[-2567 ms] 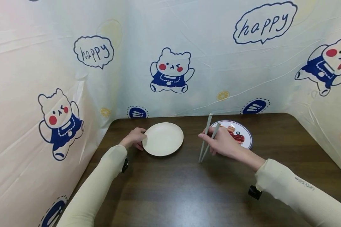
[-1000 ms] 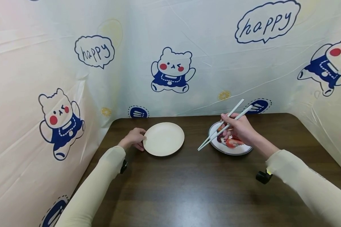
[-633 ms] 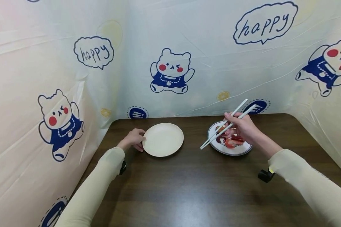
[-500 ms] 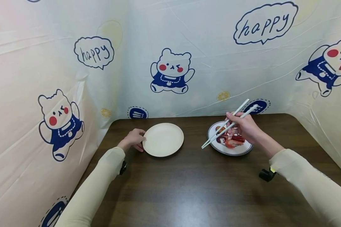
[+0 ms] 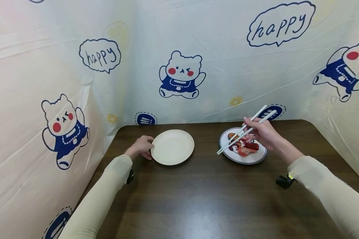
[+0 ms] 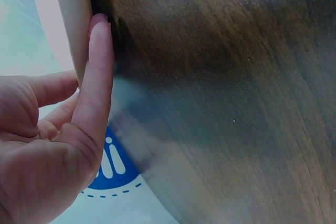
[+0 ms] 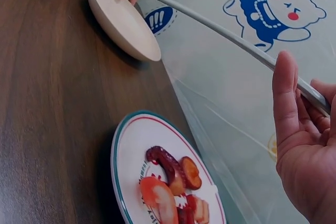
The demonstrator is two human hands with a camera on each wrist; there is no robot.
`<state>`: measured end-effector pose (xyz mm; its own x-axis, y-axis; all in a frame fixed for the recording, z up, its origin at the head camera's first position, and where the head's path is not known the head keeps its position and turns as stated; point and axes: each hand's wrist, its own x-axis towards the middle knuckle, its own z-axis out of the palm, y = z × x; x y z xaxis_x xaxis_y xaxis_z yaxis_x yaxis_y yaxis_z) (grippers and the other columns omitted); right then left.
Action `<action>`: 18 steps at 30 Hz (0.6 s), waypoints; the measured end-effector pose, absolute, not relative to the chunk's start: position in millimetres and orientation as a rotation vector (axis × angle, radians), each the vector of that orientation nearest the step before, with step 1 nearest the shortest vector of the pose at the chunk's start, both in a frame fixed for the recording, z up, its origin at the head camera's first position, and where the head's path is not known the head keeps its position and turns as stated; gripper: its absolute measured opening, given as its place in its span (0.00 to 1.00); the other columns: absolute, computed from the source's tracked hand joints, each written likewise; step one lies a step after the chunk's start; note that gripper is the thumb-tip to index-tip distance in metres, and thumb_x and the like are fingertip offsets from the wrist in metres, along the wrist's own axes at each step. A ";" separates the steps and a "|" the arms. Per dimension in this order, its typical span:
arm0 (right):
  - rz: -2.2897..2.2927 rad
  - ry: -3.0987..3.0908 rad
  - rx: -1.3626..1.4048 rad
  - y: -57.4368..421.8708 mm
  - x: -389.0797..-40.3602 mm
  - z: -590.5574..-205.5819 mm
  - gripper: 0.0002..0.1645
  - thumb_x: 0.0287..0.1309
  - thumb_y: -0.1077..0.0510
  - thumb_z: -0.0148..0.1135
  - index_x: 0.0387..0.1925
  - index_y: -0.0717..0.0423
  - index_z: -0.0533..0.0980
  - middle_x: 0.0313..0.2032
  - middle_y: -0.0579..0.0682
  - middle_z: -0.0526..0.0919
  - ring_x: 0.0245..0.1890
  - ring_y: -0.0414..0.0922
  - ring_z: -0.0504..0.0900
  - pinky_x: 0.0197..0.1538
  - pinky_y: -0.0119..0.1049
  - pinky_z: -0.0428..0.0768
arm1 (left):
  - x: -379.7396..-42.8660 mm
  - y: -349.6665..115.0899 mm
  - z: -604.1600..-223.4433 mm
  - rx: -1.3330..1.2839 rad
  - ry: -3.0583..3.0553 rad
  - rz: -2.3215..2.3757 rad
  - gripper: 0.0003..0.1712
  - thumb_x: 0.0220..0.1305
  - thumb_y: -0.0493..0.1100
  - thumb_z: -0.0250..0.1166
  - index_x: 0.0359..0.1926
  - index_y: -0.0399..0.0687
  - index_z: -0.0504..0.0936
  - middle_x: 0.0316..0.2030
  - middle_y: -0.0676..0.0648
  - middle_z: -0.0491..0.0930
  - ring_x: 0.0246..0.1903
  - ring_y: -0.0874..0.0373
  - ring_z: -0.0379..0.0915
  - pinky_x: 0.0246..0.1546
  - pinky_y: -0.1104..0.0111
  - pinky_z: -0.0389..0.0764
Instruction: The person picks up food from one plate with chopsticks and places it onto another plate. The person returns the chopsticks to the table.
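At the left, my left hand (image 5: 141, 146) pinches the left rim of a plain cream plate (image 5: 173, 147) on the table. In the left wrist view, my thumb and fingers (image 6: 100, 66) meet at the plate's edge (image 6: 73, 19). My right hand (image 5: 262, 133) grips a pair of pale chopsticks (image 5: 238, 136) over a white plate (image 5: 227, 156) with a dark blue-green rim. Their tips lie close together, over that plate's left edge. Several food pieces rest on it: an orange-red one (image 7: 157, 195), a dark red curved one (image 7: 167, 162) and a brown-orange round one (image 7: 190, 172).
Both plates stand near the back of a dark wooden table (image 5: 179, 196). Behind and beside it hangs a pale printed curtain (image 5: 131, 66), close to the table's back edge. A black wrist camera (image 5: 285, 182) sits under my right sleeve.
My right hand has moved right, and the chopsticks have swung from steep to slanting, uncovering more of the food plate. My left hand stays at the cream plate's rim.
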<state>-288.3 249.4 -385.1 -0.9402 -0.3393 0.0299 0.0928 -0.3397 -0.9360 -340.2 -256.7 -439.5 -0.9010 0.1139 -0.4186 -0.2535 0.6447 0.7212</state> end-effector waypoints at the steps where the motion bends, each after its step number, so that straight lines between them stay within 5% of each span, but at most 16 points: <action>1: -2.346 1.621 -0.319 251.0 -288.8 -385.3 0.19 0.82 0.57 0.52 0.37 0.63 0.81 0.26 0.52 0.86 0.19 0.42 0.84 0.24 0.32 0.86 | -340.3 -256.6 -439.3 -0.113 2.435 1.159 0.24 0.79 0.33 0.54 0.72 0.32 0.68 0.36 0.33 0.84 0.25 0.48 0.86 0.31 0.56 0.92; 18: -2.333 1.589 -0.351 281.8 -292.9 -390.8 0.22 0.84 0.56 0.47 0.37 0.61 0.82 0.28 0.53 0.87 0.20 0.41 0.84 0.22 0.28 0.83 | -339.6 -255.8 -436.8 -0.112 2.431 1.147 0.26 0.80 0.34 0.54 0.73 0.32 0.66 0.38 0.33 0.84 0.27 0.47 0.87 0.32 0.56 0.92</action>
<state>-292.9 281.8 -390.8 -0.9263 -0.3753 0.0341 0.1057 -0.3455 -0.9324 -339.6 -255.8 -436.8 -0.8964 0.1147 -0.4281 -0.2574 0.6516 0.7136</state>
